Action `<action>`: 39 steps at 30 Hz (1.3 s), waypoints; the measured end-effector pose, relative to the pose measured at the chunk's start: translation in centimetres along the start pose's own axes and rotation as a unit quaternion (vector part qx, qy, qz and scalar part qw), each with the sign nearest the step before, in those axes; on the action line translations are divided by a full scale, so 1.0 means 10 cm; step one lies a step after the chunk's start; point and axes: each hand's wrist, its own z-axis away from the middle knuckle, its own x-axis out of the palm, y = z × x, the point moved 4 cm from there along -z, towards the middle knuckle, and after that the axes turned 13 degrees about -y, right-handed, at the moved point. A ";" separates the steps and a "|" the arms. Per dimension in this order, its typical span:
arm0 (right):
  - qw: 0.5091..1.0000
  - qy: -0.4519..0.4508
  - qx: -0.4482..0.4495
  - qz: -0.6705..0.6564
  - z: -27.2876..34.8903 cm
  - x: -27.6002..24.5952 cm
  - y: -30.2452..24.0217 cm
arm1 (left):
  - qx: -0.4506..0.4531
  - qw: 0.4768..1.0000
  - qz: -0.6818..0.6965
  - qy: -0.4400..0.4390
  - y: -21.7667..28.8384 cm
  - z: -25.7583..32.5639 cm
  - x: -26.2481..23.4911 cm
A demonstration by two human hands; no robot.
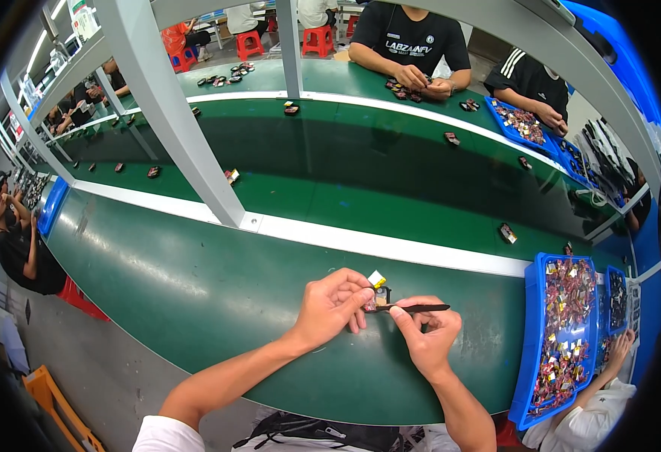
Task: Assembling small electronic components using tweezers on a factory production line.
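Above the near green tabletop, my left hand point(332, 307) pinches a small electronic assembly point(382, 295) between thumb and fingers. It has a black frame, a white and yellow piece sticking up, and reddish parts partly covered by my fingertips. My right hand point(430, 337) is closed around a slim black tool point(424, 308) that looks like tweezers. Its narrow end meets the assembly, and the wider end points right, past my fingers. Whether the tip grips anything is too small to tell.
A blue tray point(531, 331) heaped with similar parts stands on my right. Beyond the white rail point(375, 241) runs a green conveyor belt point(300, 181) carrying scattered assemblies. A grey metal post point(168, 113) rises at left. Co-workers sit across the belt and at both sides.
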 end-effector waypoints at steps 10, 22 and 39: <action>1.000 -0.001 0.009 0.008 0.03 0.03 -0.02 | -0.023 0.999 0.026 0.000 -0.03 0.00 -0.03; 0.995 -0.001 0.064 -0.073 0.05 0.11 -0.04 | -0.048 0.999 -0.014 -0.004 -0.02 0.00 -0.04; 0.988 0.008 0.079 -0.134 0.05 0.10 -0.05 | -0.013 1.000 0.003 0.002 -0.02 0.02 -0.03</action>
